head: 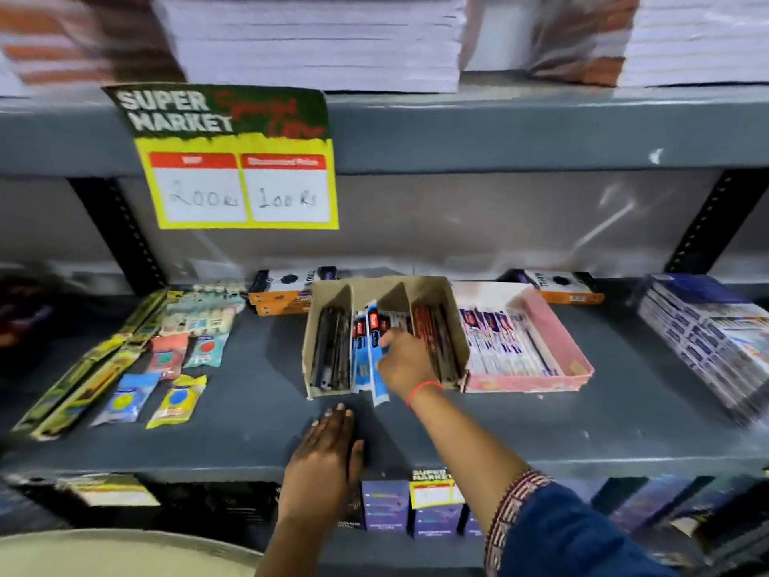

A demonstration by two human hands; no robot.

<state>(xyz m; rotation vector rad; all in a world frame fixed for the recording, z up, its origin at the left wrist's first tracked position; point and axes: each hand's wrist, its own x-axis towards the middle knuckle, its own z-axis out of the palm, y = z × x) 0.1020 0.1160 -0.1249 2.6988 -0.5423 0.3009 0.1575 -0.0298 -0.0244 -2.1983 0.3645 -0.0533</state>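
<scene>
Pinching one packet, right hand fingers clamped, left hand fingers straight, three-compartment box

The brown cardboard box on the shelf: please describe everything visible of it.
The cardboard box is brown, open-topped, worn at the edges; two dividers make three compartments. It lies on the grey shelf, its right side against a pink tray. Left are dark pens, in the middle blue packets sticking out past the front, right red-and-dark pens. The right hand grips a middle packet.
</scene>
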